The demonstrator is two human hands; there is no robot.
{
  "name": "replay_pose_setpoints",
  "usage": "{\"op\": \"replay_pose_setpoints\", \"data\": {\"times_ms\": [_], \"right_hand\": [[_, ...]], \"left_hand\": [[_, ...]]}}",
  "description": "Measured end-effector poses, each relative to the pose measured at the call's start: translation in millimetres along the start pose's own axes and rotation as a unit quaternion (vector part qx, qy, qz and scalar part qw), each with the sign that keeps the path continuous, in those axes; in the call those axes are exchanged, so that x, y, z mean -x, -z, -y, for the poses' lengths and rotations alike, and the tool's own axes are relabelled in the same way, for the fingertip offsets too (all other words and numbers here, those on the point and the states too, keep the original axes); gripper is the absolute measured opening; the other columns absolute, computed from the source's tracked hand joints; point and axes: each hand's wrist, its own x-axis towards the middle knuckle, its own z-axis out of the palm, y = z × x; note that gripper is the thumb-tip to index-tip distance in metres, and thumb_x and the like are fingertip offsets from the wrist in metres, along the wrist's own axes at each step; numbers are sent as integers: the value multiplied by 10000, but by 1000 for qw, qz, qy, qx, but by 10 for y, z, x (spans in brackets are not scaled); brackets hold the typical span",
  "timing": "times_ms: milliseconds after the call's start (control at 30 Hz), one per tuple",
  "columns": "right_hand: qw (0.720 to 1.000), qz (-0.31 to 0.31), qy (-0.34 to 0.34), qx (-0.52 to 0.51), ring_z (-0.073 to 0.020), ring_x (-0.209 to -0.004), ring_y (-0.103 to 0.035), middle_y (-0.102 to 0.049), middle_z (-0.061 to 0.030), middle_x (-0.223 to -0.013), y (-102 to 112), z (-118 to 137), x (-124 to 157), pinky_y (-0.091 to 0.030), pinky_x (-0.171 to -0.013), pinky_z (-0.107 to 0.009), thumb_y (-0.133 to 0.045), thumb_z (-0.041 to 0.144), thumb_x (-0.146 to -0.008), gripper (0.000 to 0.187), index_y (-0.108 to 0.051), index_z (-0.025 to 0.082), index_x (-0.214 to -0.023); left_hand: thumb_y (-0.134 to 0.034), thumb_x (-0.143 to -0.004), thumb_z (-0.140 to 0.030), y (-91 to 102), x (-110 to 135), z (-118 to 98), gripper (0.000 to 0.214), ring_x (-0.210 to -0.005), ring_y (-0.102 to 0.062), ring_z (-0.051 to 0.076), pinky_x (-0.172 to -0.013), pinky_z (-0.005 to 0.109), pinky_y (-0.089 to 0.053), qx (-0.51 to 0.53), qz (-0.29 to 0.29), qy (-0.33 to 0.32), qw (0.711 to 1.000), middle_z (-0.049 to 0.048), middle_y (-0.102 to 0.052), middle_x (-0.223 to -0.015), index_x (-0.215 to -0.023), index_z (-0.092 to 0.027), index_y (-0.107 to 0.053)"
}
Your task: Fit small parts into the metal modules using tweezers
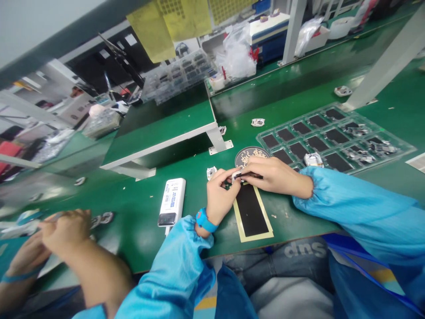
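Note:
Pinched in my left hand (221, 192) is a small white part (237, 176), held just above the bench; the fingers hide much of it. My right hand (274, 175) closes around dark tweezers (250, 175), whose tips point left at that white part. Right behind my hands sits a round dish (252, 153) of tiny beige pieces. Below them lies a black sheet with a pale yellow border (254, 212). Another small white part (211, 172) rests on the bench just left of my fingers.
At right is a clear compartment tray (332, 133) with black pads and several metallic parts. A white power bank (171, 201) lies left of my arm. A low green shelf (162, 124) stands behind. Another person's hands (66, 230) work at far left.

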Motion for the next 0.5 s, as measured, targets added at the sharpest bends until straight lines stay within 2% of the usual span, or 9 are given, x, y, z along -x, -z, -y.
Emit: {"op": "replay_pose_setpoints", "data": {"times_ms": [100,200,267,367,433,500], "right_hand": [[998,37,-9,-49,-186,-826,-599,-637,-63,-886,42,-19,-32,-471,-736,-308,-552,313,-999,233,-688,162,-1114],[995,20,-45,-84,-172,-786,-587,-644,-52,-879,141,-139,-55,-453,-715,-292,-576,346,-986,222,-692,168,-1049],[995,12,-93,-39,-185,-819,-596,-650,-61,-910,227,-252,-58,-443,-730,-298,-549,336,-995,240,-695,179,-1101],[987,16,-150,49,-207,-846,-599,-636,-68,-901,320,-384,-50,-430,-746,-315,-529,309,-990,272,-711,191,-1156],[985,5,-165,58,-202,-823,-593,-625,-66,-879,343,-416,-50,-428,-743,-318,-567,301,-963,244,-741,177,-1079],[986,-13,-161,34,-185,-785,-581,-611,-56,-844,349,-409,-60,-426,-726,-311,-595,302,-944,219,-756,164,-997]], "left_hand": [[-668,-835,-164,34,-18,6,241,-705,-554,130,-642,248,-431,-11,15,11,1000,3,-615,-763,-1046,-209,-775],[-608,-880,-207,265,-201,150,278,-800,-611,153,-725,267,-469,-67,25,28,997,32,-693,-920,-1122,-219,-746],[-585,-885,-221,533,-458,343,325,-854,-646,179,-767,286,-485,-126,38,66,989,48,-721,-964,-1187,-200,-705],[-603,-854,-226,926,-978,673,324,-835,-673,223,-771,322,-496,-269,43,156,949,68,-736,-937,-1159,-180,-701],[-598,-859,-223,1037,-1319,836,299,-972,-678,287,-854,376,-492,-295,26,167,940,136,-736,-1036,-1123,-135,-706],[-642,-855,-293,965,-1588,921,341,-1117,-634,356,-941,445,-466,-310,12,163,937,187,-714,-1125,-1138,-106,-685]]}}
